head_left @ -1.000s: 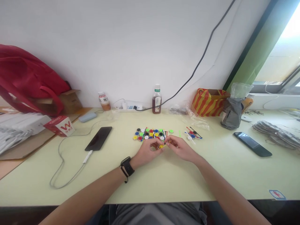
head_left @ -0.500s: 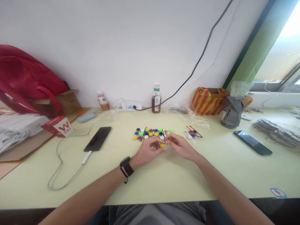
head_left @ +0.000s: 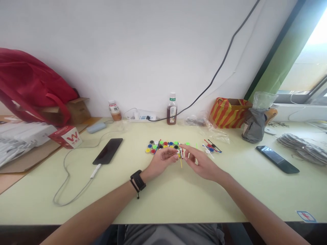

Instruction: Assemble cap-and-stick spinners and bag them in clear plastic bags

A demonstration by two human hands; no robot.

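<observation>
A thin yellow plastic stick (head_left: 181, 163) points toward me between my hands, beside a cluster of small coloured discs (head_left: 153, 151). My left hand (head_left: 163, 161), with a black watch on its wrist, is loosely curled just left of the stick, its thumb and index tips slightly apart. On the other side, my right hand (head_left: 201, 163) has thumb and forefinger spread around the stick's upper part. I see nothing gripped in either hand. White and red sticks (head_left: 182, 152) lie close to the right fingertips; the hands partly cover the discs.
Right of the discs is a small pile of arrow-shaped sticks and discs (head_left: 211, 148). A charging phone (head_left: 107, 151) lies left, another phone (head_left: 277, 159) right. Along the wall stand a dark drink bottle (head_left: 172, 110), a power strip (head_left: 140, 117) and a striped bag (head_left: 227, 112).
The hands have drawn apart, and the right fingers have spread. A yellow piece was held between the fingertips; now a yellow stick shows between the hands. The view has shifted slightly.
</observation>
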